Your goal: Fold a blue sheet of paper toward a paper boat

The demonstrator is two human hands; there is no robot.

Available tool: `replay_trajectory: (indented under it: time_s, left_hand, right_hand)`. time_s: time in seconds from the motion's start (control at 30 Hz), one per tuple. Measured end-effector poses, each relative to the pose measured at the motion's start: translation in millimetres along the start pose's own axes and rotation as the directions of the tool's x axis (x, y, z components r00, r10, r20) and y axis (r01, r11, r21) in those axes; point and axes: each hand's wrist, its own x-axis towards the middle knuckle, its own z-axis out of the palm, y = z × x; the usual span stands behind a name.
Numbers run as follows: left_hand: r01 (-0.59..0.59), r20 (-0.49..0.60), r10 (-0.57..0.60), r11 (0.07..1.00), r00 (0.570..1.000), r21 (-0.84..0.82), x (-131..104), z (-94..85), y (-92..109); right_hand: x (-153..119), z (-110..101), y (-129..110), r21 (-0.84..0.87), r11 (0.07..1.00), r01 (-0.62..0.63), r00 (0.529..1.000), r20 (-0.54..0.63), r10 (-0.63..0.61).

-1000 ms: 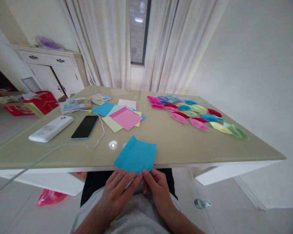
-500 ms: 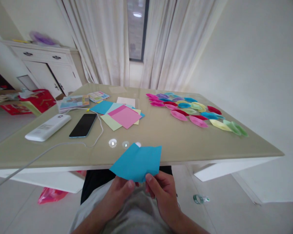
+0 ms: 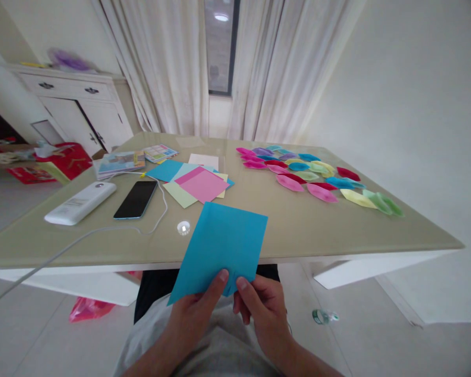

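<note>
A blue sheet of paper (image 3: 230, 241) is held up over the table's near edge, its broad face toward me. My left hand (image 3: 200, 301) grips its lower left part, thumb on the front and fingers behind. My right hand (image 3: 261, 303) pinches the lower right edge between thumb and curled fingers. Small creases show in the paper between the two thumbs. Beyond it lies a loose pile of coloured sheets, with a pink sheet (image 3: 202, 184) on top. Folded paper shapes like leaves, among them a pink one (image 3: 322, 192), lie in rows at the right.
On the table (image 3: 298, 230), to the left, are a black-screened phone (image 3: 135, 200), a white power bank (image 3: 81, 203), a white cable (image 3: 102, 231) and booklets (image 3: 121, 161). A pink plastic bag (image 3: 90, 309) and a clear bottle (image 3: 324, 317) lie on the floor.
The blue paper has tilted up and spread, showing more of its face and reaching higher. My left thumb has moved right, onto its front, close to the right thumb.
</note>
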Motion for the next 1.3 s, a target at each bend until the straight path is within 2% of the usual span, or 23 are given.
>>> replay_trajectory:
  time_s: [0.13, 0.27, 0.37, 0.47, 0.53, 0.67, 0.8, 0.93, 1.0, 1.17, 1.3]
  left_hand:
    - [-0.042, -0.017, 0.044, 0.994, 0.999, 0.096, -6.3, -3.1, 3.5]
    - [-0.092, 0.041, 0.086, 0.982, 0.995, 0.167, -4.8, -9.4, 6.3]
    - [-0.112, 0.098, 0.099, 0.984, 0.99, 0.136, 0.6, -14.3, 9.3]
    - [-0.041, 0.245, 0.023, 0.997, 0.969, 0.068, 5.6, -17.0, 13.0]
    - [0.045, 0.294, -0.054, 0.998, 0.954, 0.036, 6.7, -16.9, 16.7]
    - [0.201, 0.252, -0.197, 0.979, 0.947, 0.009, 4.7, -14.3, 27.2]
    - [0.241, 0.266, -0.238, 0.97, 0.934, 0.022, 2.1, -13.9, 35.3]
    - [0.264, 0.236, -0.295, 0.952, 0.926, 0.153, 0.0, -16.2, 36.0]
    - [0.254, 0.234, -0.291, 0.951, 0.928, 0.175, 0.1, -16.6, 34.1]
    - [0.169, 0.279, -0.17, 0.985, 0.945, 0.029, 2.8, -13.0, 32.1]
    - [0.19, 0.27, -0.187, 0.982, 0.945, 0.015, 2.0, -9.8, 35.9]
  right_hand:
    - [0.0, -1.0, 0.8, -0.023, 0.998, 0.051, 0.999, -0.014, -0.051]
    - [2.6, -3.6, -0.6, -0.031, 0.996, 0.08, 0.997, -0.018, -0.081]
    - [6.1, -7.0, -2.3, -0.038, 0.995, 0.09, 0.994, -0.057, -0.092]
    - [9.2, -10.9, -2.3, -0.054, 0.994, 0.096, 0.99, -0.098, -0.101]
    - [10.3, -13.1, -1.7, -0.065, 0.993, 0.101, 0.988, -0.113, -0.108]
    - [11.7, -16.2, -2.7, -0.112, 0.985, 0.131, 0.984, -0.109, -0.144]
    - [13.1, -17.5, -6.5, -0.148, 0.976, 0.159, 0.98, -0.095, -0.174]
    - [13.3, -16.3, -10.0, -0.127, 0.979, 0.157, 0.982, -0.085, -0.168]
    - [13.2, -15.1, -11.8, -0.113, 0.981, 0.155, 0.983, -0.082, -0.165]
    - [14.8, -13.0, -15.5, -0.075, 0.989, 0.13, 0.989, -0.064, -0.135]
    - [17.3, -13.1, -15.9, -0.073, 0.988, 0.137, 0.988, -0.065, -0.142]
